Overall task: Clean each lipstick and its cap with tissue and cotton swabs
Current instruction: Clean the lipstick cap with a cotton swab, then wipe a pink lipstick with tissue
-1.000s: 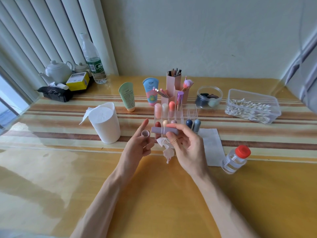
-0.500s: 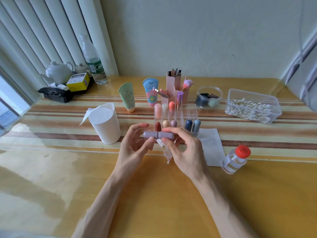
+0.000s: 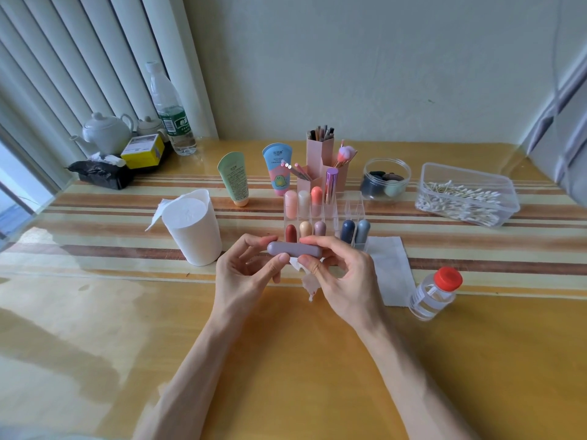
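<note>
Smooth mauve-grey capsule-shaped lipstick (image 3: 293, 249) front and centre. Glossy honey-yellow tabletop (image 3: 286, 360) carries brown and cream stripes across its far half. Plain white cylindrical tissue roll (image 3: 197, 236), bright red screw cap (image 3: 448, 278) on the clear bottle (image 3: 428, 300), mint-green squeeze tube (image 3: 233, 179), dusty-pink hexagonal brush holder (image 3: 319, 154).

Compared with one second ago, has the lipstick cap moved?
Yes. The cap moved slightly right, away from the white tissue cup, onto the lipstick.

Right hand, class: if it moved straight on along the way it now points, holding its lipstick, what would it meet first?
Probably the clear lipstick organiser, front row first; the right hand and its purple lipstick look just short of it, though depth is unclear.
</note>
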{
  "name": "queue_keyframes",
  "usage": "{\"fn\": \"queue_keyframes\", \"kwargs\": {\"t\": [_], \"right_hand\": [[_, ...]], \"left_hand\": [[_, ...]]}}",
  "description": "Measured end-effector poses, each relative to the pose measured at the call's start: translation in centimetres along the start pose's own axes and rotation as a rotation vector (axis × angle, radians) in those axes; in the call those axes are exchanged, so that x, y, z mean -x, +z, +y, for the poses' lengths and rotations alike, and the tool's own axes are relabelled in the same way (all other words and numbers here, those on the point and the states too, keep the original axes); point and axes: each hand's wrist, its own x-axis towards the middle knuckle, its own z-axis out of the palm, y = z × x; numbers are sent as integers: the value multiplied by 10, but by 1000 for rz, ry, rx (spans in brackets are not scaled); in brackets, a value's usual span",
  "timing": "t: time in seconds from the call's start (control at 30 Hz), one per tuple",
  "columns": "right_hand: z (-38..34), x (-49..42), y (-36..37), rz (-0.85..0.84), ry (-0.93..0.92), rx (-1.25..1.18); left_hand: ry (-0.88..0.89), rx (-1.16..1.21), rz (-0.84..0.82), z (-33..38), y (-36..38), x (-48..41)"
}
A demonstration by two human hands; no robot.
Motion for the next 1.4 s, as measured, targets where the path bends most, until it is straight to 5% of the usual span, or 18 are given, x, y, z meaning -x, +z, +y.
{"fn": "queue_keyframes", "kwargs": {"t": [0.37, 0.53, 0.73, 1.03, 1.4], "right_hand": [[6, -4, -5, -43, 57, -4], [-1, -7, -16, -72, 77, 31], [5, -4, -25, -56, 210, 390], [9, 0, -20, -138, 212, 481], [8, 1, -22, -134, 211, 495]], "left_hand": [[68, -42, -23, -1, 7, -5], [202, -245, -117, 10, 21, -23], [333, -503, -187, 28, 50, -49], [431, -952, -217, 0, 65, -63], [484, -1112, -241, 0, 57, -61]]}}
